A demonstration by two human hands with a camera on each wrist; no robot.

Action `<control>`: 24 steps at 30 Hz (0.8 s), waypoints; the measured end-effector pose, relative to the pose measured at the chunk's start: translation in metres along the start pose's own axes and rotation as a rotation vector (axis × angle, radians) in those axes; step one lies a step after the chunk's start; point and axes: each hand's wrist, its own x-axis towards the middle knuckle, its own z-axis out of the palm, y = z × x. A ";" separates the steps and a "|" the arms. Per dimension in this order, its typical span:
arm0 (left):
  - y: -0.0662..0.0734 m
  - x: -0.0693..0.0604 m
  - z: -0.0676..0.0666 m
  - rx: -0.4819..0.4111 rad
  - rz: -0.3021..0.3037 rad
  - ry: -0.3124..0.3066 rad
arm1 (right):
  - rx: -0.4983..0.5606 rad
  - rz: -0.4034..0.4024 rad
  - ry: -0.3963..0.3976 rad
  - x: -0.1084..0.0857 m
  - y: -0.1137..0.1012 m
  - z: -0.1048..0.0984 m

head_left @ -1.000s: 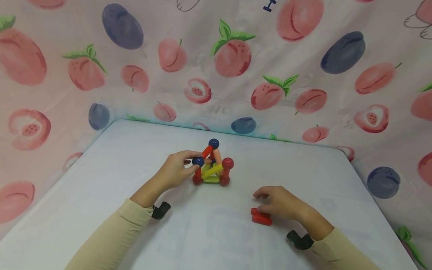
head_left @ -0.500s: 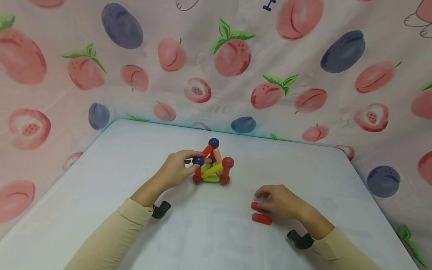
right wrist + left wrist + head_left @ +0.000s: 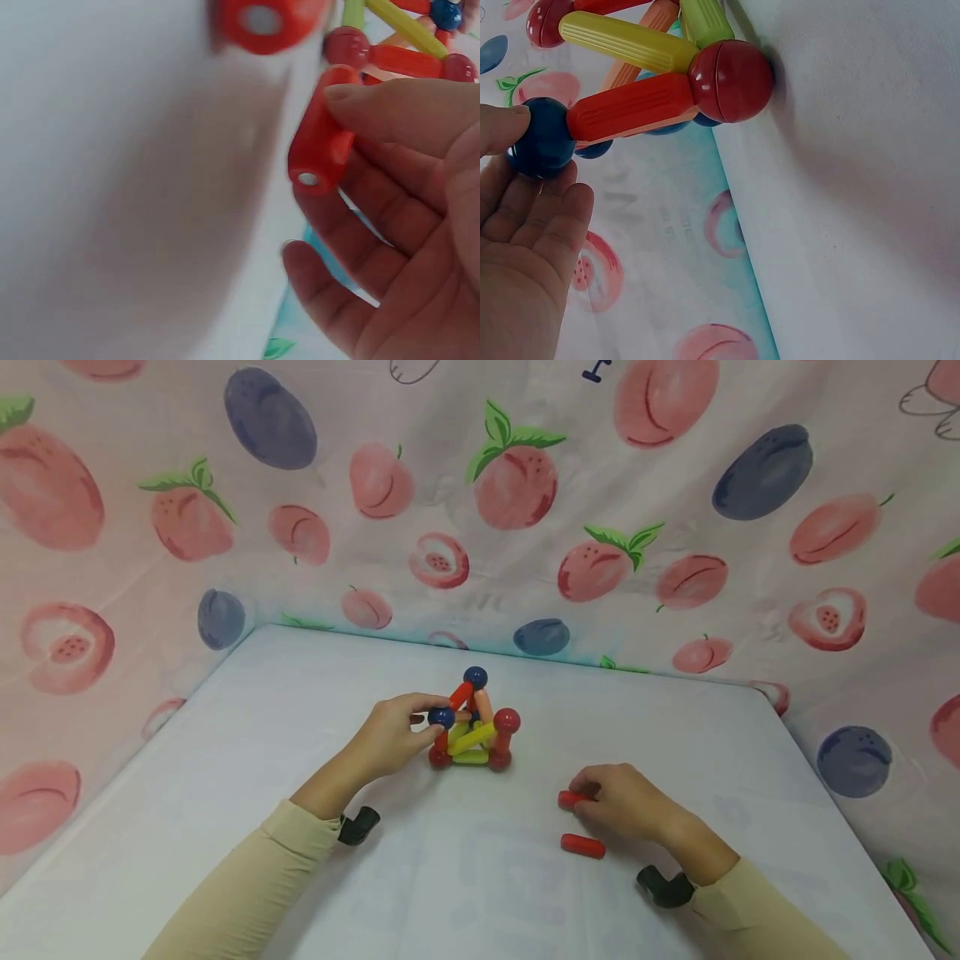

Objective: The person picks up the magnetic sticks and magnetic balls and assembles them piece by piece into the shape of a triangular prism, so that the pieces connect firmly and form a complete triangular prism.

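In the middle of the table stands a frame of coloured magnetic rods and balls (image 3: 472, 757), with red balls at the front base corners and a blue ball (image 3: 476, 677) on top. My left hand (image 3: 393, 737) pinches the blue ball (image 3: 544, 139) at its upper left corner between thumb and fingers. To the right, my right hand (image 3: 630, 802) pinches a red magnetic rod (image 3: 324, 131) between thumb and fingers. A metal tip shows on its end in the right wrist view. Nearer the front, a second red rod (image 3: 582, 846) lies on the table, apart from the hand.
The white table (image 3: 465, 885) meets a fruit-printed cloth (image 3: 480, 577) at its back and sides. A black wrist device (image 3: 358, 826) sits by the left wrist, another black device (image 3: 666, 888) by the right.
My right hand has taken hold of one red rod and drawn it away from the other, slightly towards the back. The left hand and the frame stay where they were.
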 end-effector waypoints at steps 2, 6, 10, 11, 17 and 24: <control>0.000 0.000 0.000 0.000 -0.006 0.000 | 0.000 -0.039 0.033 0.003 -0.005 -0.005; 0.000 -0.001 -0.001 -0.001 -0.007 0.000 | 0.005 -0.123 0.108 0.011 -0.020 -0.015; -0.001 0.000 -0.001 -0.001 0.007 -0.001 | 0.010 -0.196 0.178 0.020 -0.039 -0.025; -0.001 0.001 -0.001 -0.002 0.011 -0.002 | 0.007 -0.219 0.198 0.022 -0.044 -0.028; 0.000 0.001 -0.001 -0.002 0.026 -0.005 | 0.015 -0.331 0.326 0.035 -0.071 -0.035; 0.001 0.000 -0.002 0.008 0.021 -0.009 | 0.040 -0.364 0.326 0.048 -0.090 -0.034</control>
